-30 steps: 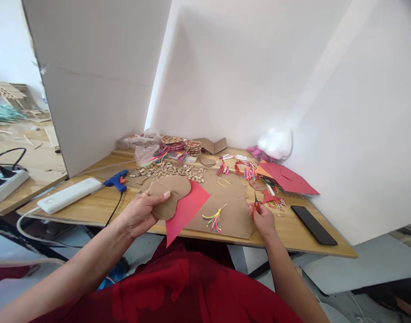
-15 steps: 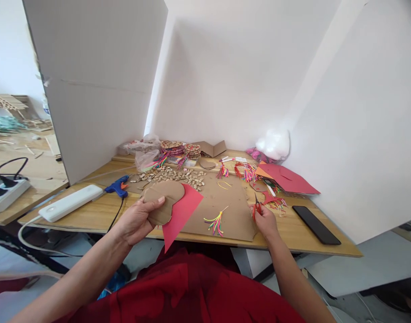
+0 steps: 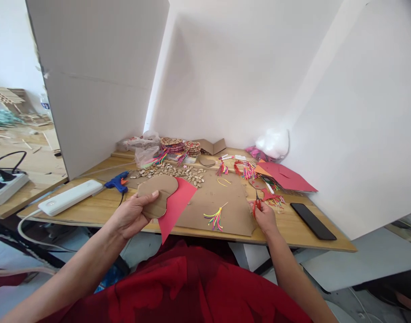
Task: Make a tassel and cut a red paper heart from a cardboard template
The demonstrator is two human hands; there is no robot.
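Note:
My left hand (image 3: pixel 134 214) grips a brown cardboard heart (image 3: pixel 161 188) together with a sheet of red paper (image 3: pixel 178 204), thumb on top of the cardboard. The paper sticks out past the heart on its right side. In my right hand (image 3: pixel 264 217) is a pair of scissors (image 3: pixel 257 204) with red handles, blades pointing away from me, held over the right edge of a large cardboard sheet (image 3: pixel 235 215). A tassel of colourful cords (image 3: pixel 215 219) lies on that sheet between my hands, and a yellow cord loop (image 3: pixel 224 181) is farther back.
Many pale shells or seeds (image 3: pixel 172 172) spread behind my left hand. A blue glue gun (image 3: pixel 118 181) and a white power strip (image 3: pixel 71 197) lie at left. On the right are a black phone (image 3: pixel 313 221) and red paper sheets (image 3: pixel 289 177). Decorated round pieces (image 3: pixel 172 146) are stacked at the back.
My left hand has shifted slightly to the left with the cardboard heart and red paper. The right hand keeps its hold on the scissors, and the camera view has moved a little.

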